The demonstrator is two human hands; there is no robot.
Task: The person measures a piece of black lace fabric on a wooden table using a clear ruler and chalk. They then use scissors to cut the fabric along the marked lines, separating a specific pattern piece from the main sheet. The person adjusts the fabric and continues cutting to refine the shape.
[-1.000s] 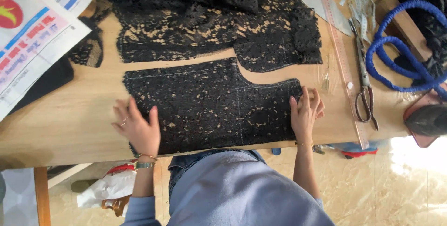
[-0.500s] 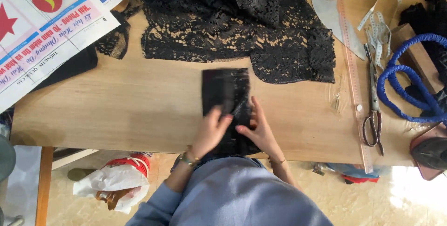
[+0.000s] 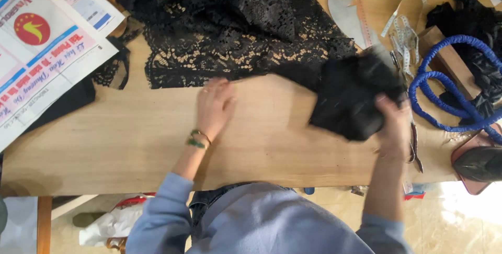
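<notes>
Two hands work: right hand (image 3: 393, 120) has its fingers clamped on folded lace (image 3: 353, 99); left hand (image 3: 213, 106) lies open, flat on the counter (image 3: 282, 144). Lace might snag the scissors (image 3: 415, 149).

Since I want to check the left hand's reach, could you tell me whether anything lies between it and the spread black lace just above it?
Nothing visible does: the left hand hovers over bare table, right at the black lace edge.

From my remote seat I look down on a pale wooden worktable (image 3: 130, 144) whose near edge runs above a glossy cream floor (image 3: 460, 228), where bright light pools at the lower right and a wooden table leg (image 3: 44, 225) stands at the lower left.
</notes>
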